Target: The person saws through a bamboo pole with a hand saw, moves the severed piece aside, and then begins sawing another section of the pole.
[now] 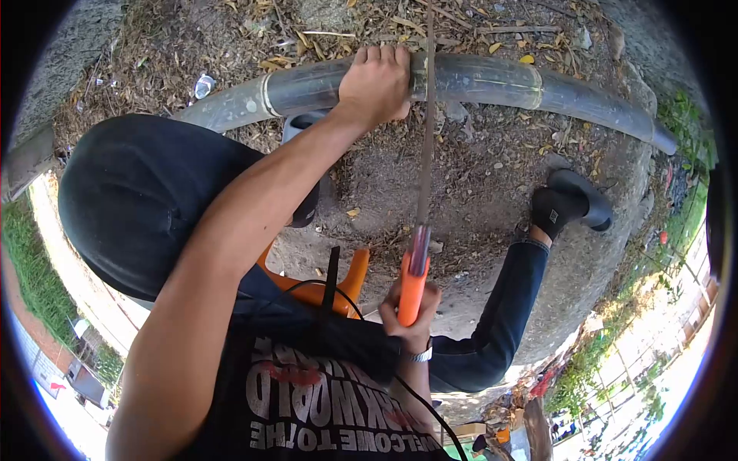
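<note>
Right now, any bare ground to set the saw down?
Bare dirt lies between the pipe and the right shoe, right of the saw. Crowded: under the left hand by the knee; litter beyond the pipe.

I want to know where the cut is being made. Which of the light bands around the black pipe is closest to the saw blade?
The light band just left of the saw blade, beside the gripping left hand; the other bands sit much farther along the pipe.
</note>
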`<control>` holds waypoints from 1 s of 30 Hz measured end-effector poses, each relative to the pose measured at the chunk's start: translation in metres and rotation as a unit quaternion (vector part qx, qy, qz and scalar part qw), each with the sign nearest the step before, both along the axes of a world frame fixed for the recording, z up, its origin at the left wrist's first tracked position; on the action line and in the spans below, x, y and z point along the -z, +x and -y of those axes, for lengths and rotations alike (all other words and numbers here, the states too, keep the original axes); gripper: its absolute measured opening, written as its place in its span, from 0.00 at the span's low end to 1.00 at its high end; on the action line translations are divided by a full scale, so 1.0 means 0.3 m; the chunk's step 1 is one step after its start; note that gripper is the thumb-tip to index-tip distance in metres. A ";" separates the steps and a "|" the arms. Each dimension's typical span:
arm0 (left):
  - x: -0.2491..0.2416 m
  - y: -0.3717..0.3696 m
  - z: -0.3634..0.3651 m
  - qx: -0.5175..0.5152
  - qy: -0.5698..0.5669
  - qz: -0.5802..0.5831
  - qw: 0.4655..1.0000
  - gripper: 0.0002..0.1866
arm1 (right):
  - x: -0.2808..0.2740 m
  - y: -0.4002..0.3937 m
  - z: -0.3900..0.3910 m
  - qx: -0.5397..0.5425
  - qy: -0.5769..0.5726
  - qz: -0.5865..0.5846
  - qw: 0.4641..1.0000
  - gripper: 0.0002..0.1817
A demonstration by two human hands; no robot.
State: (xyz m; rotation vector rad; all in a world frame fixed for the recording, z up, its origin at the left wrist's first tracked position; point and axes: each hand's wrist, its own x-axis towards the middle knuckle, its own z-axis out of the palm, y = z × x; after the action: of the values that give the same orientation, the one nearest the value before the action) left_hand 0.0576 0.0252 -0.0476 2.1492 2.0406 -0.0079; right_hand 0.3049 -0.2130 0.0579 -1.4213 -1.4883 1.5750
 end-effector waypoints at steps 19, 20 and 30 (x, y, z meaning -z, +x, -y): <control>-0.185 -0.044 -0.198 -0.010 -0.250 0.019 0.968 0.37 | 0.005 0.023 -0.009 -0.065 0.024 -0.004 0.998 0.19; -0.183 -0.062 -0.180 -0.011 -0.253 0.012 0.967 0.37 | -0.017 -0.015 -0.106 -0.020 0.005 -0.043 0.999 0.07; -0.153 -0.024 -0.148 -0.021 -0.181 0.014 0.983 0.31 | -0.132 -0.059 -0.166 0.048 -0.083 -0.062 0.993 0.13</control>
State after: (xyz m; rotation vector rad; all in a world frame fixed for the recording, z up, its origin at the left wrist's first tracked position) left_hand 0.0503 0.0696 -0.0018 1.8715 1.8945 -0.3148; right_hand 0.2871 -0.1633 0.0975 -1.4341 -1.2246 1.7260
